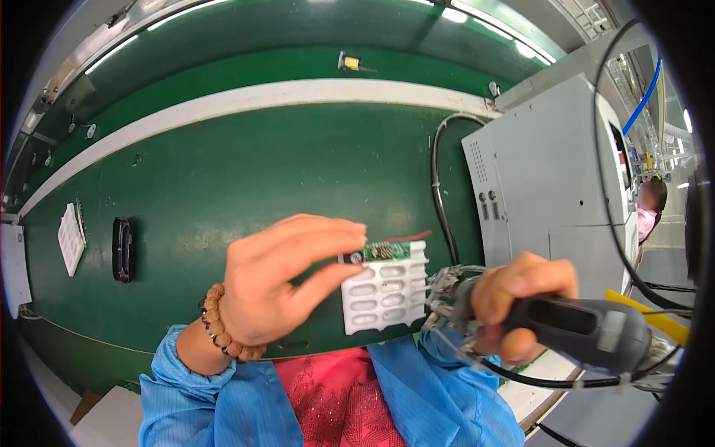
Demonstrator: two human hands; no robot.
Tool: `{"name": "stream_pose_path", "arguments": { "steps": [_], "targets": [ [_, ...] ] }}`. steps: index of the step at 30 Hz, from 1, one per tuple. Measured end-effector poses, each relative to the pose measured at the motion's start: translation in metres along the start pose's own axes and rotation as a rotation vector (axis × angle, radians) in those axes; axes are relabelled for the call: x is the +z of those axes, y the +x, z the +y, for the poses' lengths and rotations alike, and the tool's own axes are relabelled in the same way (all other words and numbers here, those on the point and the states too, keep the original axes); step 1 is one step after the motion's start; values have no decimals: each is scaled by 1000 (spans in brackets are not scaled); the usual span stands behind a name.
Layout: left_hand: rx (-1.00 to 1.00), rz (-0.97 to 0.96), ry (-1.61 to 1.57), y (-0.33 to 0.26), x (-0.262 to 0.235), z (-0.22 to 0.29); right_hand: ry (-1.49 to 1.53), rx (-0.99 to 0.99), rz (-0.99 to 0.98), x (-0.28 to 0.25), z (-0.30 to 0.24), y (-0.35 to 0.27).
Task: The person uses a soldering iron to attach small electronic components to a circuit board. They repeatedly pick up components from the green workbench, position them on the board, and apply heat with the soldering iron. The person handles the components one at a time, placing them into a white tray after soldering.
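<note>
My left hand (275, 279), with a beaded bracelet at the wrist, pinches the left end of a small green circuit board (392, 252) between thumb and fingers. A thin red wire trails from the board's far right. Under and in front of it lies a white molded tray (378, 302) with rows of oval hollows. To the right of the tray, my right hand (521, 298) wraps around a dark grey electric screwdriver (581, 328). Its front end, with clear plastic parts (450, 294), points left and sits close beside the tray's right edge. The tip is hard to make out.
A grey metal machine (536, 171) stands on the right of the green bench (283, 164), with a black cable (437, 179) beside it. At the left lie a black plastic housing (122, 249) and another white tray (71, 240). A person (649, 205) is at the far right.
</note>
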State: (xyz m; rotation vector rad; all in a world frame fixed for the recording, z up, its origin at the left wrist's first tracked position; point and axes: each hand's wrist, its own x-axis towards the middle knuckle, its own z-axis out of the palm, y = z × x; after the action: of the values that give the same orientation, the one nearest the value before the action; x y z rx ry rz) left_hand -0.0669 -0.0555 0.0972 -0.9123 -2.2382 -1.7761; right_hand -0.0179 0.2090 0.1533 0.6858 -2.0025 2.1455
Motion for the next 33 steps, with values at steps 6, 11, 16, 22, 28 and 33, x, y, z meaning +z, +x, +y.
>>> {"name": "stream_pose_path", "arguments": {
  "steps": [6,11,16,22,28,33],
  "targets": [
    [-15,-47,67,-19,47,-35,26,-245,-10,-2,-11,2],
    [-29,-99,168,-35,73,-56,195,-214,-55,-2,-17,3],
    [-132,-96,122,-46,81,-66,219,-273,-12,11,1,11],
    [-222,-102,18,-44,80,-68,157,-282,-30,22,21,19],
    [-250,-92,-18,-45,80,-72,147,-278,-8,25,30,22],
    [-250,-96,-43,-43,79,-72,125,-287,-34,26,35,25]
  ]
}}
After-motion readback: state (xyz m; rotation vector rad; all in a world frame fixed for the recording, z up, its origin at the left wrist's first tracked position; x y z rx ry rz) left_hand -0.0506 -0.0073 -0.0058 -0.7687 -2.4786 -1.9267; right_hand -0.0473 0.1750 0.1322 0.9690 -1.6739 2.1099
